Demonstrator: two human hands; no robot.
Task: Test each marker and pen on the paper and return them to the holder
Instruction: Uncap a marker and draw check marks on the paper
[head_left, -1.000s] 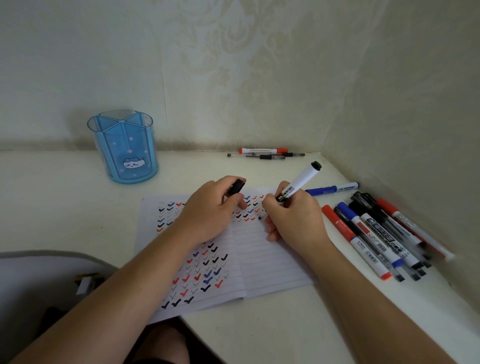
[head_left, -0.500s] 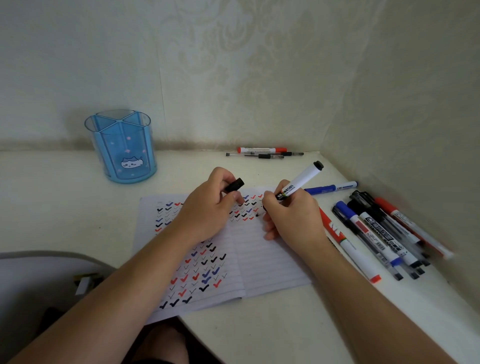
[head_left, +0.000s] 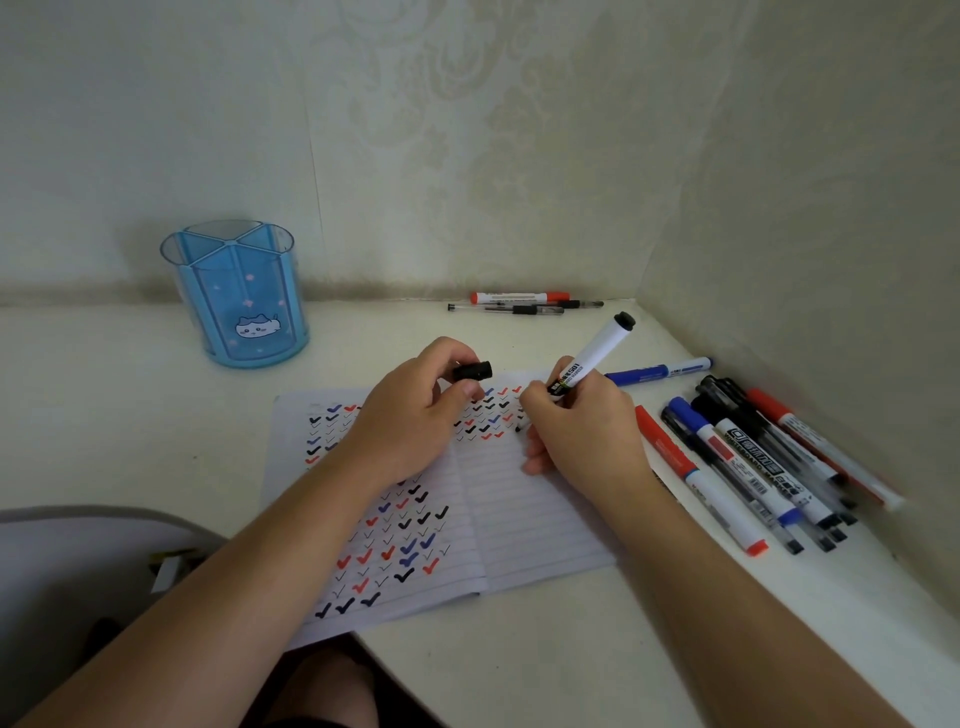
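Now: gripping white-barrelled, black-ended whiteboard marker (head_left: 597, 353) in right hand (head_left: 576, 431), fingers curled and pinching the barrel, tip down at white lined paper (head_left: 519, 509) beside rows of black, red and blue ticks. Pinching small black plastic cap (head_left: 472, 371) between thumb and forefinger of left hand (head_left: 415, 415), over the paper. Translucent blue plastic holder (head_left: 239, 296) upright at far left, well apart. Loose heap of markers and pens (head_left: 737, 457) at right, beside wall.

White plastic marker with black end (head_left: 592, 358), held tilted: "501" on barrel. White black-capped marker (head_left: 756, 457) among lying pens: "WHITEBOARD MARKER". Other labels illegible.
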